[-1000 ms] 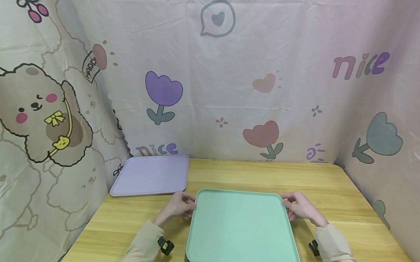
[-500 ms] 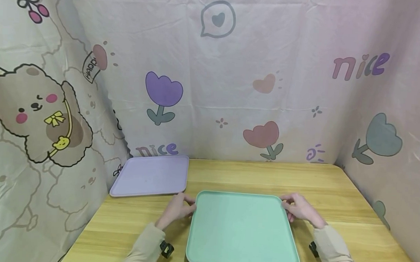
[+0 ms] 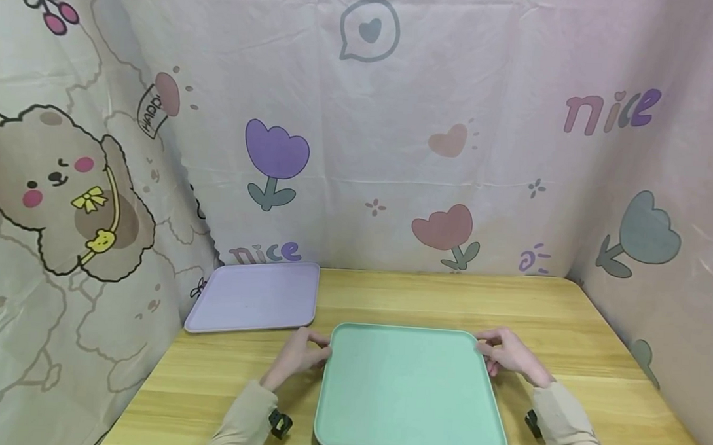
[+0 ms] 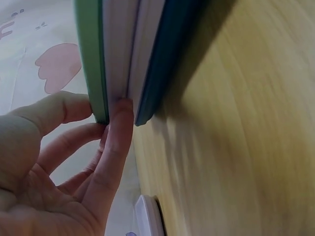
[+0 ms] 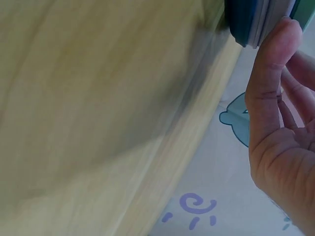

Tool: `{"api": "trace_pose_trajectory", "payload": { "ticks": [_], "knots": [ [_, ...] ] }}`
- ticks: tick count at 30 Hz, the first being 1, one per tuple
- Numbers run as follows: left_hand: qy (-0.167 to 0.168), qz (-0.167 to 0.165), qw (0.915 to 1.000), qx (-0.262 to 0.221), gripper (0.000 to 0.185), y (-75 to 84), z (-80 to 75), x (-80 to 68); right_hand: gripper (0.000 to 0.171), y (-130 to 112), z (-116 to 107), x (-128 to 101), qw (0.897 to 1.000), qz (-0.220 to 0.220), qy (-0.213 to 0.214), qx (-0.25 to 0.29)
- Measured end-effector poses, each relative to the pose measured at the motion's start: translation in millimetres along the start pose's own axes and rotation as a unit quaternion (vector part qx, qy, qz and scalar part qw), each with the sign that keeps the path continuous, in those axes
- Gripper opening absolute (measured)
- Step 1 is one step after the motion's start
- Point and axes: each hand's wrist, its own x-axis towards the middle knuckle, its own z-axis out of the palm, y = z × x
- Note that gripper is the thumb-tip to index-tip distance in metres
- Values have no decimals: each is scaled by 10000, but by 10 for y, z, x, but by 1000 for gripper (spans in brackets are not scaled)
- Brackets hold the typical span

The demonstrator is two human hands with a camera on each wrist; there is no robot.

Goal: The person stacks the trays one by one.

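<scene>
A mint-green tray (image 3: 412, 391) lies on top of a stack in front of me. Beneath it, in the left wrist view, show the edges of lilac trays (image 4: 118, 54) and a dark blue tray (image 4: 165, 54) at the bottom. My left hand (image 3: 297, 358) pinches the green tray's left rim near the far corner, thumb on top, with one fingertip against a lilac edge below. On the opposite side, my right hand (image 3: 508, 352) holds the right rim near its far corner. One of its fingertips touches the lilac edges in the right wrist view; its thumb is partly cut off there.
A separate lilac tray (image 3: 253, 297) lies at the back left of the wooden table (image 3: 448, 301). Printed fabric (image 3: 360, 118) hangs behind the table and along both sides.
My left hand has shifted its fingers slightly at the rim, and its wrist has turned a little. The stack and my right hand have barely moved.
</scene>
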Motion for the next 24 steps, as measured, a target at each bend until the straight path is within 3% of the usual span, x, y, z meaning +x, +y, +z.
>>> {"api": "trace_pose_trajectory", "payload": {
  "ticks": [6,12,24],
  "knots": [
    [-64,86,9997,-220,20,-33,-9,4,46,20,-14,-1,9996,104,-27,263],
    [-178,-146,9980,-591,22,-37,-8,5,45,18,-24,-3,9988,54,-97,487],
    [-382,-104,9968,-689,23,-19,-36,-5,47,41,-10,-5,9988,129,-169,442]
  ]
}}
